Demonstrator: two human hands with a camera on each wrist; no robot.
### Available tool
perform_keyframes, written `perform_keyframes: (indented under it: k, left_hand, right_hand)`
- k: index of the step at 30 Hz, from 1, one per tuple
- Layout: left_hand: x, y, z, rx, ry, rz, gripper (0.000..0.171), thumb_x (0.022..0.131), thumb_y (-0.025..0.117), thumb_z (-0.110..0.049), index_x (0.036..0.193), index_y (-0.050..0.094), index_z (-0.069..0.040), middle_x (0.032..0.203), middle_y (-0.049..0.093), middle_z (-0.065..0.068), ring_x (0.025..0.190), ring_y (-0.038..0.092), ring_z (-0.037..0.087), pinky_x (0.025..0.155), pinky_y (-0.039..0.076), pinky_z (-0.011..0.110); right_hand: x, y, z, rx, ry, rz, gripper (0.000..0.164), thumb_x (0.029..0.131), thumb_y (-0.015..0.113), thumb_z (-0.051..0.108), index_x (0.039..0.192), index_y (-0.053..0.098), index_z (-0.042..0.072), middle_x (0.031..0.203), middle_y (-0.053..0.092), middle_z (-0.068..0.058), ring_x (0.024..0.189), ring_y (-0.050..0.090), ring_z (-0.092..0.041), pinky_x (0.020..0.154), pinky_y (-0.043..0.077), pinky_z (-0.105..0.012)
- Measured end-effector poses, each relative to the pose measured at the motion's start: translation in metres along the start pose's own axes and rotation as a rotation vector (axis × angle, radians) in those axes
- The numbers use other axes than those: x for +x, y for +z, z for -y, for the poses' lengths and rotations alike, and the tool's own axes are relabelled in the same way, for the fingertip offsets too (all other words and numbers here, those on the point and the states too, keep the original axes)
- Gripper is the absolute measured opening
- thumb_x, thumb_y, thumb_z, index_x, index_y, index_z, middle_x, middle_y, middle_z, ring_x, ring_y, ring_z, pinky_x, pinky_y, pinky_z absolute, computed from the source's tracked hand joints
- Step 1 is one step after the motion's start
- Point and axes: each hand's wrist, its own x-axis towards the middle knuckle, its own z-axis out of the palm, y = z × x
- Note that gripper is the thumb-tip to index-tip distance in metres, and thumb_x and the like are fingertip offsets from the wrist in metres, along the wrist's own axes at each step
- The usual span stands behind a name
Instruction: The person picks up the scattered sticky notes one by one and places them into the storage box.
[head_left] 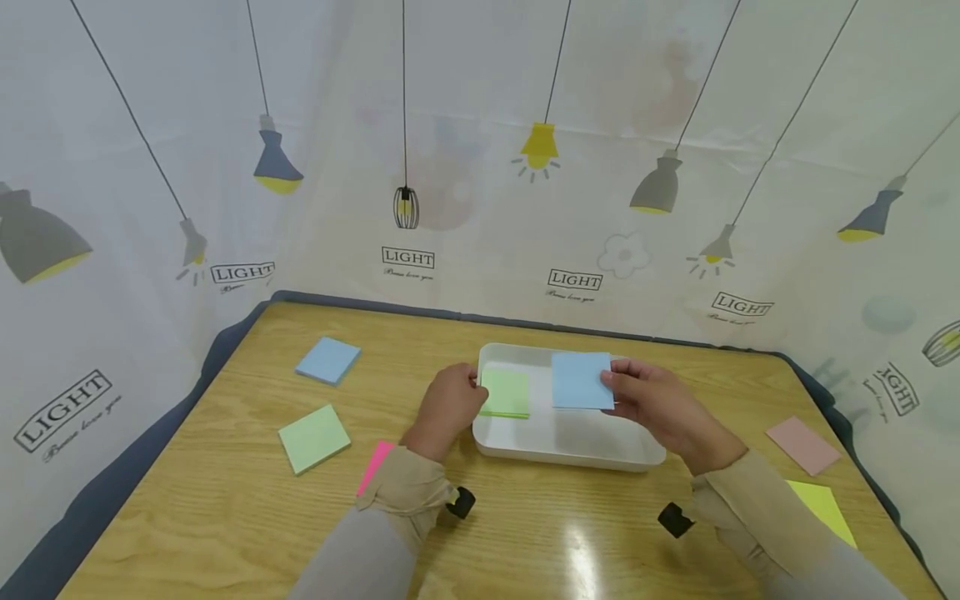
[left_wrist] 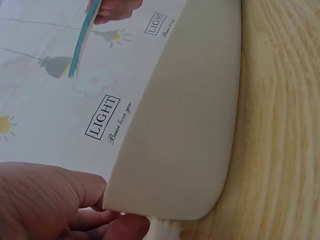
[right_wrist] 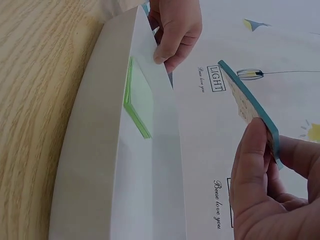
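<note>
A white tray (head_left: 570, 452) stands on the table, and my left hand (head_left: 448, 407) pinches its left end at the rim. Inside the tray, against that end, lies a bright green sticky-note pad (head_left: 506, 394). My right hand (head_left: 670, 414) holds a blue sticky-note pad (head_left: 580, 381) by its right edge, thumb on one face and fingers behind. The right wrist view shows this blue pad (right_wrist: 255, 102) tilted and raised above the tray, apart from it. In the left wrist view the thumb and fingers of my left hand (left_wrist: 60, 202) meet at the tray's corner (left_wrist: 170, 165).
To the left on the wooden table (head_left: 525, 533) lie another blue pad (head_left: 328, 360), a pale green pad (head_left: 314, 438) and a pink pad (head_left: 375, 467), partly under my sleeve. A dusty-pink pad (head_left: 803, 445) and a yellow pad (head_left: 823, 510) lie at the right. A lamp-printed curtain (head_left: 480, 167) surrounds the table.
</note>
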Motion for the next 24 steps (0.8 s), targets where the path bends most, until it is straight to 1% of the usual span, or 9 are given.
perform_keyframes:
  k: [3,6,11,15,18,21,24]
  left_hand:
    - [0.001,0.0,0.0,-0.001,-0.001,0.001,0.017,0.086,0.052,-0.016,0.097,0.062,-0.008,0.085,0.061,0.004,0.069,0.052,0.017,0.059,0.044,0.03]
    - [0.001,0.0,0.001,-0.007,-0.002,0.002,0.019,0.086,0.052,-0.016,0.099,0.062,-0.008,0.086,0.06,0.003,0.071,0.052,0.017,0.059,0.045,0.03]
    - [0.001,0.0,0.002,-0.015,0.005,0.001,0.015,0.086,0.052,-0.016,0.094,0.061,-0.008,0.083,0.06,0.004,0.068,0.051,0.017,0.057,0.043,0.03]
    - [0.001,-0.001,0.001,-0.014,0.008,0.004,0.013,0.086,0.052,-0.016,0.093,0.06,-0.009,0.081,0.059,0.004,0.066,0.05,0.017,0.055,0.042,0.03]
    - [0.0,-0.002,0.0,-0.018,0.004,0.011,0.014,0.087,0.052,-0.016,0.095,0.06,-0.009,0.082,0.059,0.004,0.067,0.05,0.017,0.056,0.042,0.03]
    - [-0.001,-0.002,0.0,-0.024,0.005,0.013,0.015,0.087,0.052,-0.016,0.096,0.06,-0.008,0.082,0.059,0.004,0.067,0.051,0.016,0.055,0.042,0.029]
    - [0.0,-0.001,0.002,-0.027,0.007,0.012,0.013,0.087,0.052,-0.016,0.095,0.06,-0.009,0.081,0.059,0.003,0.065,0.05,0.016,0.054,0.041,0.029]
  right_hand:
    - [0.01,0.006,0.003,0.015,0.021,-0.005,0.046,0.09,0.06,0.028,0.121,0.044,-0.002,0.112,0.056,-0.008,0.1,0.059,-0.024,0.081,0.054,-0.032]
    - [0.022,0.013,0.005,0.006,0.034,-0.009,0.048,0.09,0.06,0.027,0.123,0.044,-0.003,0.113,0.056,-0.009,0.1,0.059,-0.025,0.079,0.055,-0.03]
    - [0.045,0.024,0.01,-0.01,0.059,-0.02,0.045,0.089,0.061,0.027,0.121,0.047,-0.002,0.11,0.06,-0.011,0.097,0.061,-0.024,0.078,0.055,-0.031]
    - [0.06,0.032,0.012,-0.024,0.075,-0.034,0.042,0.089,0.061,0.024,0.12,0.05,-0.001,0.112,0.06,-0.014,0.096,0.061,-0.025,0.077,0.055,-0.032]
    - [0.069,0.038,0.012,-0.033,0.084,-0.054,0.041,0.088,0.062,0.023,0.12,0.051,-0.001,0.112,0.06,-0.014,0.095,0.061,-0.024,0.076,0.056,-0.031]
    - [0.075,0.046,0.011,-0.038,0.094,-0.08,0.038,0.088,0.063,0.022,0.117,0.053,0.001,0.107,0.061,-0.013,0.092,0.061,-0.023,0.074,0.056,-0.03]
    - [0.08,0.052,0.008,-0.045,0.097,-0.086,0.034,0.087,0.063,0.022,0.113,0.054,0.001,0.102,0.063,-0.011,0.089,0.062,-0.023,0.071,0.056,-0.03]
